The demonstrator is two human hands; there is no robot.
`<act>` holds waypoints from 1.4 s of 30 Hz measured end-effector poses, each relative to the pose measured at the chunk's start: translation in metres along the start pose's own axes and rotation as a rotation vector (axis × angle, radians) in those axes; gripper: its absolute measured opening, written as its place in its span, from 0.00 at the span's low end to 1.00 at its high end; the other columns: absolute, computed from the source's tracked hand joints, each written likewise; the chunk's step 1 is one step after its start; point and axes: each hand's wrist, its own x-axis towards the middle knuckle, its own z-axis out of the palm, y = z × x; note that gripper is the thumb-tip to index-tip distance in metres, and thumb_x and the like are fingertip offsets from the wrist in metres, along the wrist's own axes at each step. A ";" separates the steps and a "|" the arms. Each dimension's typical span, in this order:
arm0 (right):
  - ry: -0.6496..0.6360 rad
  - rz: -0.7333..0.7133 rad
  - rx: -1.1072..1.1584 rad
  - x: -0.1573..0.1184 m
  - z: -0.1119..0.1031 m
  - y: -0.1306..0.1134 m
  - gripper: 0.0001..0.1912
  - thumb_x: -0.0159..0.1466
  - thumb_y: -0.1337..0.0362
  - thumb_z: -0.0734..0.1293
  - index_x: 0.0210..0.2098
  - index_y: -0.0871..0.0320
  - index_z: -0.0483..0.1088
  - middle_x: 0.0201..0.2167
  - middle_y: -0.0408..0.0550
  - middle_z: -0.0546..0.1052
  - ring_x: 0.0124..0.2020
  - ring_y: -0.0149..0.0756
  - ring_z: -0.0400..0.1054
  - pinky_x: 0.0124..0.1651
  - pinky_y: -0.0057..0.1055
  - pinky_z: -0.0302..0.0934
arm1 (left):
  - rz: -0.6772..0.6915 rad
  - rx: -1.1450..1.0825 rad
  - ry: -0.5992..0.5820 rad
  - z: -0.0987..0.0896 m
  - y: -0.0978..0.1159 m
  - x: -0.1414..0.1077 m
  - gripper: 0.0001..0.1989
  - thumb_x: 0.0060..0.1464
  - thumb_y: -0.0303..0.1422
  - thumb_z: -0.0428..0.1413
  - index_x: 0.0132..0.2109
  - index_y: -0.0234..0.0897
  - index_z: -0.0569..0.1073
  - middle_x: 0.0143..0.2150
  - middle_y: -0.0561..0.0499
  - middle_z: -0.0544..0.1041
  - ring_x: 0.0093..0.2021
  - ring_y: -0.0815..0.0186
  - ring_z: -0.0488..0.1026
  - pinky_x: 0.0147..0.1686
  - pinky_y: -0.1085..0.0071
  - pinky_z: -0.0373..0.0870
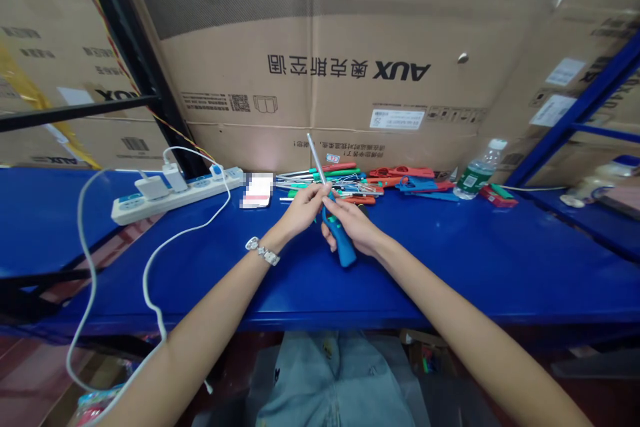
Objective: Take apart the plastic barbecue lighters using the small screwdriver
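Note:
A long-necked lighter (342,244) with a blue handle and a thin metal tube is held up over the blue tabletop, its tube pointing up and away from me. My right hand (354,219) is wrapped round the handle near its upper end. The fingers of my left hand (306,205) are pinched together where the tube meets the handle, touching my right hand. Just behind both hands lies a pile of loose metal rods and coloured handles (350,172), partly hidden by them. Red and blue handle pieces (417,183) lie to the right of the pile.
A white power strip (200,187) with plugged-in chargers and a trailing white cable (147,273) sits at left. Near it lies a phone-like item (257,190), partly blurred. A water bottle (479,170) and small red-green box (499,195) stand right. A large cardboard box (320,33) closes the back.

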 end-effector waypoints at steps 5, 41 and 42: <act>-0.058 0.013 0.007 -0.003 -0.002 -0.001 0.19 0.67 0.45 0.66 0.42 0.55 0.66 0.15 0.36 0.72 0.09 0.29 0.60 0.14 0.26 0.62 | -0.079 -0.242 0.158 0.000 -0.003 0.002 0.20 0.63 0.50 0.55 0.40 0.37 0.76 0.33 0.50 0.73 0.30 0.70 0.68 0.26 0.75 0.65; 0.102 0.008 0.068 -0.005 0.001 -0.010 0.17 0.67 0.48 0.68 0.36 0.54 0.64 0.17 0.32 0.66 0.12 0.25 0.59 0.13 0.22 0.56 | -0.149 -0.462 -0.066 0.006 -0.003 0.000 0.18 0.56 0.47 0.64 0.36 0.33 0.80 0.25 0.54 0.67 0.26 0.72 0.64 0.27 0.75 0.62; 0.109 0.012 0.084 -0.005 0.001 -0.010 0.17 0.67 0.48 0.68 0.36 0.55 0.64 0.17 0.33 0.67 0.12 0.26 0.59 0.13 0.22 0.56 | -0.174 -0.490 -0.089 0.006 -0.003 0.000 0.19 0.56 0.47 0.64 0.37 0.32 0.80 0.25 0.55 0.66 0.26 0.72 0.65 0.26 0.74 0.62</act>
